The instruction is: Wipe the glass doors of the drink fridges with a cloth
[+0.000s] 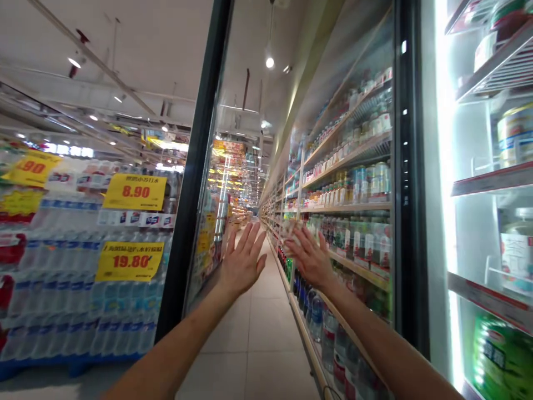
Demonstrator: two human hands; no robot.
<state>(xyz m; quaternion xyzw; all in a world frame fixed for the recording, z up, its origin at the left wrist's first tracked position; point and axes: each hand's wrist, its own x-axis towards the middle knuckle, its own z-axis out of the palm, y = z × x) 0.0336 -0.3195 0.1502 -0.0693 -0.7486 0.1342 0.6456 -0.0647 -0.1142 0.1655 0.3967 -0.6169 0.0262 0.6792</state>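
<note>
A dark-framed glass door (195,166) of a drinks cooler stands open before me, and its pane reflects the aisle and shelves. My left hand (244,264) is raised flat in front of the glass, fingers stretched out. Beside it my right hand (310,258) is raised too, palm toward the pane, its fingers extended and slightly apart. A pale, blurred patch shows by the right fingertips; I cannot tell if it is a reflection or a cloth. Whether either palm touches the glass is unclear.
Lit cooler shelves (491,186) with cans, jars and green packs are close on the right. At left, shrink-wrapped water bottles (62,289) are stacked on a blue pallet (79,364) with yellow price signs (134,192). Tiled floor appears below.
</note>
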